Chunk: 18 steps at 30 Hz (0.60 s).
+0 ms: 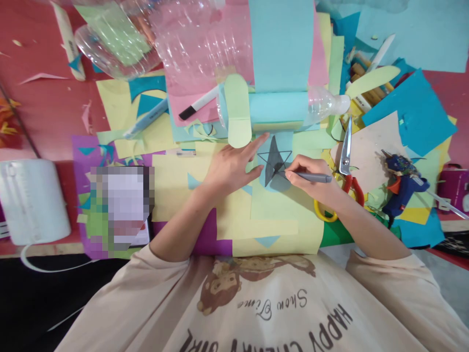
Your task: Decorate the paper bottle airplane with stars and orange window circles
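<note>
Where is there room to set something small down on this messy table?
Mostly bare red tabletop lies at the left, between the white case and the yellow paper. It's crowded beside the right hand: scissors, glue gun, blue paper.

Shows red tabletop (51, 124) at left and right edges, grey floor (454, 288) at lower right; looks brightly lit over tabletop.

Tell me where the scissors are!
In the head view, the scissors lie right of centre, between the right hand and the blue glue gun.
</note>
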{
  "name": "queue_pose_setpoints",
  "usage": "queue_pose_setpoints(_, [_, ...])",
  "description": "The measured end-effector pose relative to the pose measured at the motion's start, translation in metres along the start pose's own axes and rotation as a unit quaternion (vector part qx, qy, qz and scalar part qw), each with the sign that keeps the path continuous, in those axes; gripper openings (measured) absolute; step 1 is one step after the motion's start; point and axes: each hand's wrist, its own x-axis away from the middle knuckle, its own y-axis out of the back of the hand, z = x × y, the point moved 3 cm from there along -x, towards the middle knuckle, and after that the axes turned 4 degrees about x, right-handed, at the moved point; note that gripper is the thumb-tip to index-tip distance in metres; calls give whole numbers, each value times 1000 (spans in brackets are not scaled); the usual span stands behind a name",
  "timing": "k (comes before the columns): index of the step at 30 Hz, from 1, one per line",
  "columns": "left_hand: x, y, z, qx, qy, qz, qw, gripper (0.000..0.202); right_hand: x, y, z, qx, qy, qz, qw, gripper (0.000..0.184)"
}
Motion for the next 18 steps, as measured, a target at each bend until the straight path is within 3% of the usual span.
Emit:
queue_pose_setpoints(5, [0, 0, 0, 0, -8, -6, 1000, 63, 0, -1, 2, 13, -6, 21, 1000, 16])
queue_pose_setpoints(18, [-1, 1, -2, -5, 6, 6, 1000, 63, 0, 0, -5, 20, 0, -8, 1000, 17])
